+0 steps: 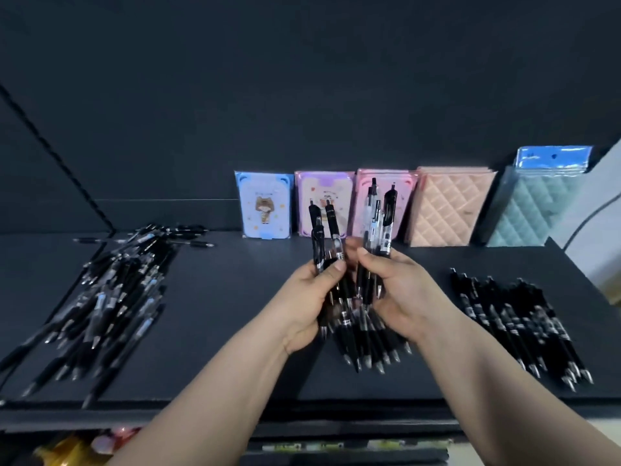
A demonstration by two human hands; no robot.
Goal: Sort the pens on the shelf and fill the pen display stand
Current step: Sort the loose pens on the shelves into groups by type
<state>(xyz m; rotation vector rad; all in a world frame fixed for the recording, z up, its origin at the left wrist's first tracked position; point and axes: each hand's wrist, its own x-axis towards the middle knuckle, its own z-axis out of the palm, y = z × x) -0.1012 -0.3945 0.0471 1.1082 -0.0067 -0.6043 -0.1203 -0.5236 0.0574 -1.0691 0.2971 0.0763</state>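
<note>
Splitting a handful of pens at the centre of the frame, the left hand [312,297] is gripping a few dark-barrelled pens [322,230] upright in curled fingers, while the right hand [400,290] is clutching a clear-barrelled bunch [379,216] the same way. Both bunches are hovering just above a small pile [369,344] lying on the dark shelf [235,314]. Doing this well probably means comparing clips and barrels before releasing, keeping tips pointing one way. A loose heap [114,290] is lying at frame left, a tidy row [517,317] at right, and packaged notebooks [450,206] are standing along the back. No display stand is showing.
</note>
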